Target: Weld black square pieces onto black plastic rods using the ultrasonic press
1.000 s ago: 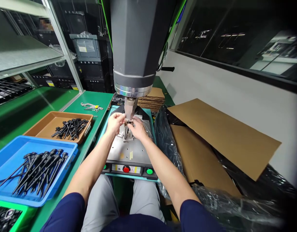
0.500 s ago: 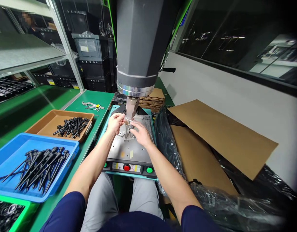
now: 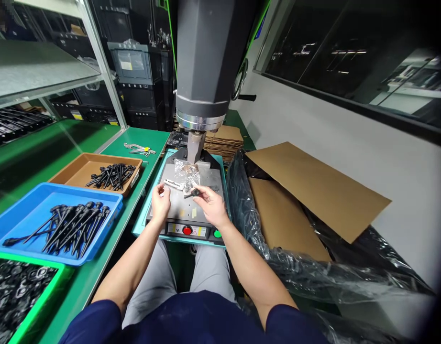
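My right hand [image 3: 211,205] is closed on a small black rod with a round head [image 3: 195,192], pinched between thumb and fingertips above the machine's grey plate [image 3: 175,208]. My left hand [image 3: 160,203] is over the plate's left side, its fingers loosely curled and a little apart, with nothing visible in them. Just beyond it lies a pale metal piece [image 3: 173,184]. Clear plastic film [image 3: 192,177] covers a metal fixture under the press's grey horn [image 3: 195,145]. The horn's lower tip stands just behind the film.
On the left, a blue tray [image 3: 115,210] and a brown tray [image 3: 77,165] hold black rods; a green bin [image 3: 64,277] holds small black parts. A red button [image 3: 187,230] and green button [image 3: 217,233] line the machine's front. Cardboard [image 3: 314,186] lies right.
Both hands have come back from the fixture toward me and moved apart. The black rod now shows in my right hand, and the film over the fixture is uncovered to view.
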Motion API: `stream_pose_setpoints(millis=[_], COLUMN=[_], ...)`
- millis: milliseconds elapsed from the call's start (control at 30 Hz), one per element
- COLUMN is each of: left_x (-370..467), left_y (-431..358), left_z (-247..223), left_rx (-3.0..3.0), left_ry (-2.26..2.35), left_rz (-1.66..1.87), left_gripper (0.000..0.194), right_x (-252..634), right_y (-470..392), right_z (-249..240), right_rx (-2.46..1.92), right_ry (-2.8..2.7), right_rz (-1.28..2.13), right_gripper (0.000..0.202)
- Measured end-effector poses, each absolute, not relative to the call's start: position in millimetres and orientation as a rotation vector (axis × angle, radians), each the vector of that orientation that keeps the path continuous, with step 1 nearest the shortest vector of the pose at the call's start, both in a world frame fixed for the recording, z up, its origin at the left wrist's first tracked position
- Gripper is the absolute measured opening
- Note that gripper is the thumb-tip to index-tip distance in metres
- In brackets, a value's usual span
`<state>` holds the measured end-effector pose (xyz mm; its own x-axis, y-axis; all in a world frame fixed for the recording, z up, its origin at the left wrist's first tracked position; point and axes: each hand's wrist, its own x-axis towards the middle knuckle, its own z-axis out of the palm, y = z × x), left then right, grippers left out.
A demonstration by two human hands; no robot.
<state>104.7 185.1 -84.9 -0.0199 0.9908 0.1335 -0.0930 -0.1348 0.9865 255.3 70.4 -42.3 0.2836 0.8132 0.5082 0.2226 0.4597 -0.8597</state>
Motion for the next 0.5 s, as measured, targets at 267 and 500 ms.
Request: stream_pose_setpoints(millis=[267,500], left_x=[74.9,61.3], left_y=[114.1,119.0], left_z=[-70.2,-76.6], left_rx=[1.563,1.777], left_ry=[0.696,0.748], left_rz=[0.94,1.06], left_gripper=[0.038,0.026], right_x=[237.6,225.0], right_y=[69.7,60.7], right_z=[-34.0,-35.4], right_rx=[-0.767,-0.801], right_ry=[-0.793,-0.999], right_rz=[0.988,0.934], right_gripper=[0.043,0.044])
